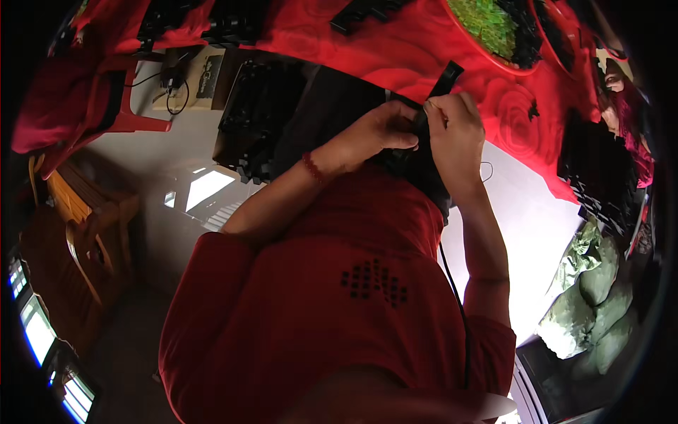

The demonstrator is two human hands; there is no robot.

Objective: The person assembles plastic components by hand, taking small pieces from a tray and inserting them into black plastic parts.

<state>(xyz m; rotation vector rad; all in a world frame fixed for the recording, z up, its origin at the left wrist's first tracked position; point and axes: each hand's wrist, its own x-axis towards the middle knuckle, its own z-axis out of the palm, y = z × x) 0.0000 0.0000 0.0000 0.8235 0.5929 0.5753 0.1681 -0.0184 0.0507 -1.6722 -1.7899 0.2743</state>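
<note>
In the head view, I observe the left hand [390, 128] closed about the lower part of a black strip [448, 75], while the right hand [458, 127] pinches it higher up with thumb and fingers. The strip is held at a tilt between the two, its upper end standing out against the red tablecloth [318, 35]. Noted nearby: green pieces [482, 25] beyond the right hand, and a box of black parts [261, 106] to the left.

Slim straight black strip [445, 79], aslant, upper end rightward, between left hand [378, 134] and right hand [455, 134]
</note>
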